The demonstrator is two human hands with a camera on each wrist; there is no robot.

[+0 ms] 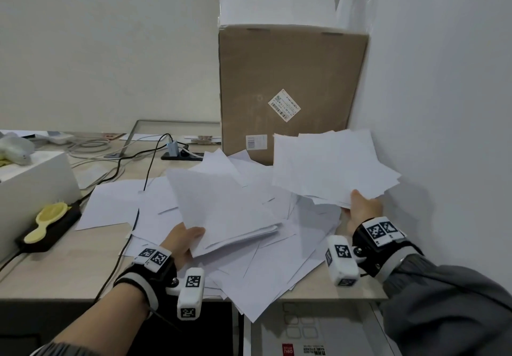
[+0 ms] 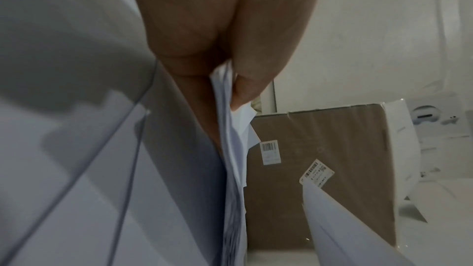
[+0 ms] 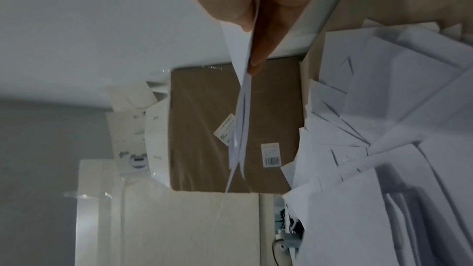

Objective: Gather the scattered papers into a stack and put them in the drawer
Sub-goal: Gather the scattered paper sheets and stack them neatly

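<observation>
The left hand (image 1: pixel 180 240) and right hand (image 1: pixel 363 211) are each pinching a sheaf, the loose papers (image 1: pixel 266 267) lying between them, at the left hand's three o'clock.

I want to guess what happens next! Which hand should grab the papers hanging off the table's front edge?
Probably the left hand: it grips its bundle just above the overhanging sheets. The right hand holds its fanned sheets farther back.
</observation>
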